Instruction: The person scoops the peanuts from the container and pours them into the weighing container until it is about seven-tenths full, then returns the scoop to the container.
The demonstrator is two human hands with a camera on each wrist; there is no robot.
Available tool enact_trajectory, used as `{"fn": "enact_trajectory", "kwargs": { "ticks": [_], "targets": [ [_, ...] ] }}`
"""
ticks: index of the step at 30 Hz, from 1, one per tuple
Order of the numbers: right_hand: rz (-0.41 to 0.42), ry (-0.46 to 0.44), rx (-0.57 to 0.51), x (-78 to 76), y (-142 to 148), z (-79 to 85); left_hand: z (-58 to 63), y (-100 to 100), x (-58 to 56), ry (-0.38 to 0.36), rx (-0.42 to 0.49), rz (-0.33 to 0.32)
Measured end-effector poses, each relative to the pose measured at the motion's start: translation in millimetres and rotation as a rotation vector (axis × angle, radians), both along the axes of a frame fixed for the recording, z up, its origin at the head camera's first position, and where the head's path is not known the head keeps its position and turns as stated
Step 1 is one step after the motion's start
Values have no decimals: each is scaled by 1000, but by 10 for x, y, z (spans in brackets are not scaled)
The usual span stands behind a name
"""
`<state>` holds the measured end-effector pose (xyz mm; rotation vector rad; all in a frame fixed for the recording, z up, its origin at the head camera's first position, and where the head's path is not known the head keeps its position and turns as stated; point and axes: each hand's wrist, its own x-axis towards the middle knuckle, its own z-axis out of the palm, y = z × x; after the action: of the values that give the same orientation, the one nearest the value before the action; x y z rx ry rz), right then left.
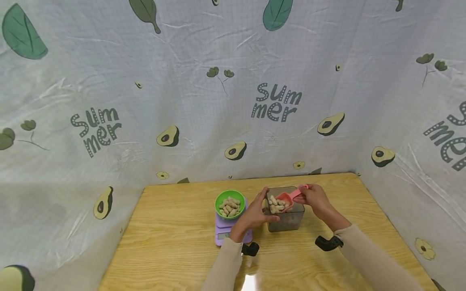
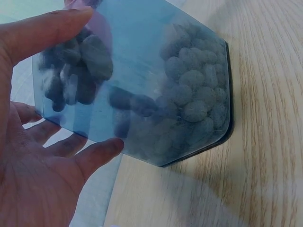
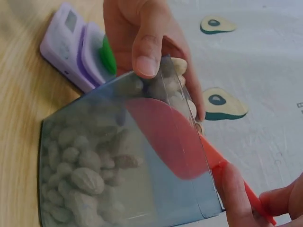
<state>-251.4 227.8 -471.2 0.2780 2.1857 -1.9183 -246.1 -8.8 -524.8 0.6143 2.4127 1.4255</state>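
A translucent grey plastic container [image 1: 285, 223] stands on the table with unshelled peanuts [image 3: 86, 180] heaped in its bottom. My left hand [image 1: 254, 215] grips its left side by the rim, thumb at the front and fingers reaching round to the back. Between thumb and fingers, my right hand [image 1: 315, 199] pinches the handle of a pinkish-red scoop [image 1: 287, 198]. The scoop is tilted down to the left within the container's mouth, several peanuts [image 1: 276, 206] at its front. Through the wall, its bowl shows well above the heap in the right wrist view.
Left of the container, a light purple kitchen scale [image 1: 221, 221] carries a green bowl [image 1: 217, 201] of peanuts; my left forearm partly covers the scale. The wooden table [image 1: 164, 230] meets a printed cloth [image 1: 196, 161] at the back and sides.
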Motion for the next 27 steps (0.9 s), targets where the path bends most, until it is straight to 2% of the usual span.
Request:
{"fn": "enact_trajectory", "kwargs": {
  "ticks": [12, 21, 24, 27],
  "targets": [
    [-67, -2, -210, 39, 167, -88, -13, -5, -4, 44, -41, -18],
    [-129, -1, -319, 76, 218, -77, -14, -29, 6, -46, 65, -20],
    [-132, 4, -335, 76, 229, -34, 4, -66, 15, -47, 96, -11],
    [-127, 13, -349, 68, 220, 43, 67, -128, 26, -13, 100, 3]
  ]
}}
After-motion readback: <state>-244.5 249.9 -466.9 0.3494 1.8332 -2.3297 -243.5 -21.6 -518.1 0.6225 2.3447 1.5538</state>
